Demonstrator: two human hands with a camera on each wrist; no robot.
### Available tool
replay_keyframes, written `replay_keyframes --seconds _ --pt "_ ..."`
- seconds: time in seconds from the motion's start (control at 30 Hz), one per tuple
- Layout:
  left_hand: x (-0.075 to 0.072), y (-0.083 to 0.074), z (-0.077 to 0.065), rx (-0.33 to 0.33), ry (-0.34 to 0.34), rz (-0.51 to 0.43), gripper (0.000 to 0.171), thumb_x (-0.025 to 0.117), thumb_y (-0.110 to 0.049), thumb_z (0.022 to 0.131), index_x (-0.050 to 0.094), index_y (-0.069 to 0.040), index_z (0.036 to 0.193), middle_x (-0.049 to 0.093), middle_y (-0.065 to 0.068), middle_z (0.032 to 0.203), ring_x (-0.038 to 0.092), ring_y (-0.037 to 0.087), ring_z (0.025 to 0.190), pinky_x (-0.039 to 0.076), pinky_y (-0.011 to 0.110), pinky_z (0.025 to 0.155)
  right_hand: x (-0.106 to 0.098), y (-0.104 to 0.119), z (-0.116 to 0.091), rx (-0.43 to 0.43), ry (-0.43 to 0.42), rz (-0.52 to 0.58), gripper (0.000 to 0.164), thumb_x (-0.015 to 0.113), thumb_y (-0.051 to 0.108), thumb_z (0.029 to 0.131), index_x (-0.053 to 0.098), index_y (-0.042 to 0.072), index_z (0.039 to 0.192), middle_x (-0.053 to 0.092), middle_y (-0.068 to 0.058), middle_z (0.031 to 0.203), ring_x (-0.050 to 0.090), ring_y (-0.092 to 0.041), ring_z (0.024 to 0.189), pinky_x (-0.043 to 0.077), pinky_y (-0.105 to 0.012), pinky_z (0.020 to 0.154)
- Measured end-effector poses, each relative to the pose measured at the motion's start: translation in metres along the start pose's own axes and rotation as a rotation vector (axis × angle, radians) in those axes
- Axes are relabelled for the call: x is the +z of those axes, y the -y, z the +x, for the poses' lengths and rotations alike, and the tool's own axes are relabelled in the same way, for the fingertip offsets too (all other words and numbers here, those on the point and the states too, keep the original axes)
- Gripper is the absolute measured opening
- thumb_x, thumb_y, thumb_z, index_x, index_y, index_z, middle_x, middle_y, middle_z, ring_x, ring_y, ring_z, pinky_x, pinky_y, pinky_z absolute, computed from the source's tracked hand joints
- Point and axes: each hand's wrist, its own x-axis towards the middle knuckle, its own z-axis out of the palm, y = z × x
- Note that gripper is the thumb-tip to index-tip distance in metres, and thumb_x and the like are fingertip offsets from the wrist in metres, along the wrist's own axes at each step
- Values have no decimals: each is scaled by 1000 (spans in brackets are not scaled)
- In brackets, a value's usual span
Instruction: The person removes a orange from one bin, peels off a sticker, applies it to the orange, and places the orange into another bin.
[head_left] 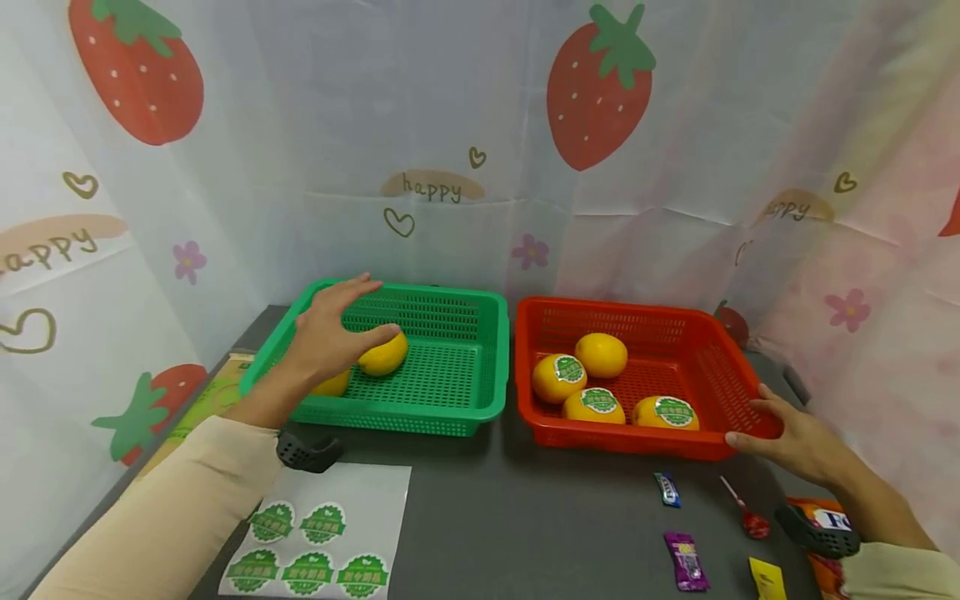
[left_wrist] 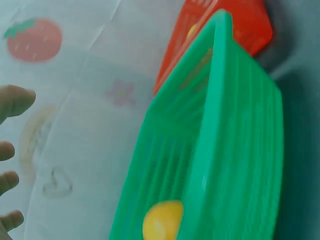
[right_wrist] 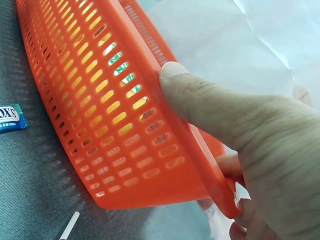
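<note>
My left hand (head_left: 330,329) is over the left part of the green basket (head_left: 491,358), thumb and fingers spread, holding nothing. Below it a yellow fruit (head_left: 386,357) lies in that basket, and a second one (head_left: 332,384) is partly hidden by the wrist. My right hand (head_left: 798,442) grips the red basket (head_left: 720,350) at its front right corner. In the right wrist view the thumb (right_wrist: 187,92) presses on the rim, with the other fingers curled at its outer side, partly hidden. Several yellow fruits (head_left: 602,356) sit in the red basket, most with a green-and-white sticker (head_left: 570,368).
A white sheet of round green stickers (head_left: 397,500) lies at front left. Before the red basket are a blue wrapped candy (head_left: 667,490), a purple one (head_left: 686,561), a yellow one (head_left: 767,577) and a red lollipop (head_left: 755,525). A printed curtain (head_left: 450,100) hangs behind.
</note>
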Motion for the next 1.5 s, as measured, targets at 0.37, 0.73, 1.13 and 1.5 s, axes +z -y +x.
replay_keyframes --seconds 0.37,0.73,1.13,1.5 --pt "-35 68 -42 -48 -75 -34 61 68 -35 90 51 -3 140 30 14 153 19 43 139 12 74 98 -1 2 0 -3 3 -2 92 66 48 88 30 -19 139 11 -37 149 35 -60 118 46 -63 81" --pt "-47 120 -66 -190 -37 -9 64 61 -41 94 47 3 140 25 24 153 18 51 136 17 74 96 0 5 3 -29 8 -8 88 66 47 88 35 -20 136 13 -37 149 33 -61 120 45 -64 82" --pt "-37 143 -80 -193 9 5 69 62 -41 94 40 -3 147 24 17 155 15 49 138 15 75 95 -41 49 19 -87 12 -16 88 71 42 86 30 -11 142 30 -41 138 37 -60 117 42 -68 81" --pt "-32 148 -82 -165 -51 16 67 64 -37 94 41 -2 146 30 15 153 23 49 135 22 70 98 -60 185 57 -225 -36 136 85 70 45 87 24 20 154 26 -19 153 30 -44 134 36 -65 93"
